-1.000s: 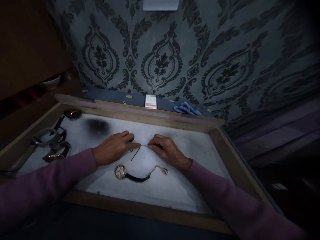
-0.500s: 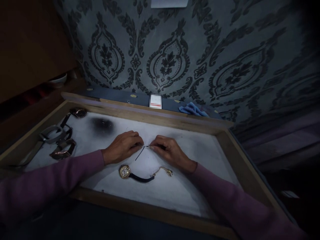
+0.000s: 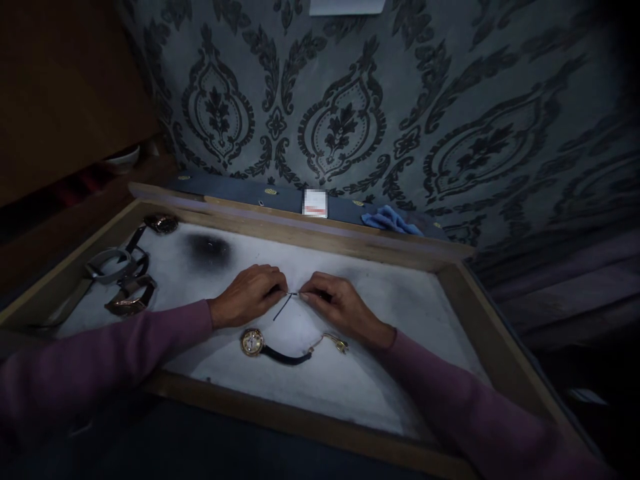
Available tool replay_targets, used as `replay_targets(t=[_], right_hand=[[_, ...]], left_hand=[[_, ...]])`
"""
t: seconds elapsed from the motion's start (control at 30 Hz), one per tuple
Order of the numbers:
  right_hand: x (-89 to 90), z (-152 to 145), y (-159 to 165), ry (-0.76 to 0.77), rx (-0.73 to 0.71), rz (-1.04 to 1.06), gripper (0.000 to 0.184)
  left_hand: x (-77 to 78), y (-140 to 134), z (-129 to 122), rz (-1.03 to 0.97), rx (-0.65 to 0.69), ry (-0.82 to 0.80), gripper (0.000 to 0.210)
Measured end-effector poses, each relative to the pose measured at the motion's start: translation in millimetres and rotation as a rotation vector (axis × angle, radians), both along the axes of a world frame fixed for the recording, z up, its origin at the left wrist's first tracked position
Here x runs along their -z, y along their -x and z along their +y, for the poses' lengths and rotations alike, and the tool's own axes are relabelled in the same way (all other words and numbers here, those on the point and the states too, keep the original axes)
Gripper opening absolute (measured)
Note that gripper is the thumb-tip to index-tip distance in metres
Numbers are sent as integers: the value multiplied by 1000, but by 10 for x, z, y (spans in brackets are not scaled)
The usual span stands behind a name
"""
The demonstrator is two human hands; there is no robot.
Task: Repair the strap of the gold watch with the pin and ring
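Gold watch [image 3: 251, 342] near left hand [image 3: 251, 295] (dial too small to read).

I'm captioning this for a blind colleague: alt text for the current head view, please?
A person's left hand and right hand pinch a small thin piece between them over a white-floored wooden tray. Nearer the person lies a gold-cased watch; more watches sit at the tray's left end, a blue cloth beyond its far rim.
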State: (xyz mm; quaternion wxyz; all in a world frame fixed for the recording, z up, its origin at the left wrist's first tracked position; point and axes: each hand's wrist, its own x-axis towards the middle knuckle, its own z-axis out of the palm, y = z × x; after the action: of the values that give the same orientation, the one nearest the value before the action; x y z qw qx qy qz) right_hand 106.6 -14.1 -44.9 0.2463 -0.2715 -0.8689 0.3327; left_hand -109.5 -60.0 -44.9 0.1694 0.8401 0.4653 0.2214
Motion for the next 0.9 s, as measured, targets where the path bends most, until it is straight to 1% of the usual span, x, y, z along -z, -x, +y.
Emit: replay_targets(t=[0.13, 0.27, 0.5, 0.9], right_hand=[[8, 9, -5, 5, 9, 5, 15], [25, 23, -6, 3, 13, 0, 15], [37, 27, 1, -15, 7, 6, 14], [24, 19, -5, -18, -5, -8, 15]], left_hand=[[5, 2, 7, -39, -19, 40, 11], [16, 3, 16, -51, -19, 38, 10], [-20, -6, 11, -33, -26, 58, 11], [-25, -7, 13, -24, -15, 62, 10]])
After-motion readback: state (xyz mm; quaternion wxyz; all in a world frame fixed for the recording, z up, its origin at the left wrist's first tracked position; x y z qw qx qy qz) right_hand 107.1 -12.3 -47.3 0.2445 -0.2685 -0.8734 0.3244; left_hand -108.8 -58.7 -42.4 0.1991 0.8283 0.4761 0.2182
